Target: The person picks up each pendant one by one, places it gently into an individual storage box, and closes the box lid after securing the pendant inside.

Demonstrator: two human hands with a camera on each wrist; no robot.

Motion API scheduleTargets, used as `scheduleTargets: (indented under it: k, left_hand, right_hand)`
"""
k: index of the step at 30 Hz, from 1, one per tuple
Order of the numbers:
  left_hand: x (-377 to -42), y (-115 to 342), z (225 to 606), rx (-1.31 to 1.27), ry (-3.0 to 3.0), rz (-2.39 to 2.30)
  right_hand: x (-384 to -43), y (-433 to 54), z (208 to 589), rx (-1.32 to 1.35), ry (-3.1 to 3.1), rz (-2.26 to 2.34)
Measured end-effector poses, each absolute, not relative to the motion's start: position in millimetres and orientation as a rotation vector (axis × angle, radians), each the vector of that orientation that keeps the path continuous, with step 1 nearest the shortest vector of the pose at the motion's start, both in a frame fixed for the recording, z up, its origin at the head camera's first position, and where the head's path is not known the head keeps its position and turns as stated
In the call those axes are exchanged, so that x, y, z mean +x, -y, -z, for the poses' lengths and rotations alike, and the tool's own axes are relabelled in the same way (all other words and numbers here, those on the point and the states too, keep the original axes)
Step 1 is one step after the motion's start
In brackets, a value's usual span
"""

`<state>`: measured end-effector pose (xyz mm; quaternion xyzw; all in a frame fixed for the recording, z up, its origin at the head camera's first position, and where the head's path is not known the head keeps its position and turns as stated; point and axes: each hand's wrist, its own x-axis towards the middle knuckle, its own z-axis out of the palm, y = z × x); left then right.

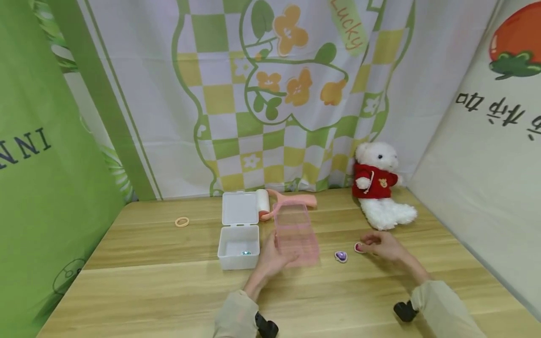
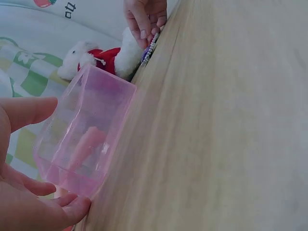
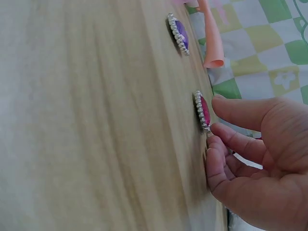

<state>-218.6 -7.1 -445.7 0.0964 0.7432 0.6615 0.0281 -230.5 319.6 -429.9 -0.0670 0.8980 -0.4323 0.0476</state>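
My left hand [image 1: 272, 256] is at the near left corner of a clear pink plastic box [image 1: 297, 246], its lid folded back. In the left wrist view the thumb and fingers are spread on either side of the box [image 2: 89, 134]; whether they press it is unclear. My right hand [image 1: 385, 246] reaches to a heart-shaped pink-red gem [image 3: 204, 111] with a beaded silver rim, lying on the table. The index fingertip is at the gem's edge, and the thumb stands apart from it. A purple heart-shaped gem [image 1: 341, 256] lies to its left.
Left of the pink box stands an open white box [image 1: 238, 262] with a small teal gem [image 1: 246, 253] inside. Behind are a lint roller [image 1: 263, 202] with an orange-pink handle and a white plush bear [image 1: 376, 185] in red. A light orange ring [image 1: 182, 222] lies far left.
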Motion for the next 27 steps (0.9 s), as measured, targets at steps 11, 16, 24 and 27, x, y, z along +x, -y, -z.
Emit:
scheduleTargets:
  k: [11, 16, 24, 27]
  left_hand:
    - [-219.6, 10.6, 444.5, 0.264, -2.243, -2.073]
    - [-219.5, 10.7, 445.9, 0.282, -2.265, -2.047]
    - [-219.5, 12.2, 447.3, 0.329, -2.285, -2.009]
    - [-219.4, 12.4, 447.1, 0.329, -2.287, -2.007]
  right_hand:
    - [-229.9, -310.9, 435.6, -0.22, -2.932, 1.135]
    - [-227.1, -311.1, 435.8, -0.239, -2.949, 1.138]
    - [-226.6, -313.2, 438.3, -0.24, -2.96, 1.159]
    - [-226.2, -312.9, 437.7, -0.236, -2.968, 1.142]
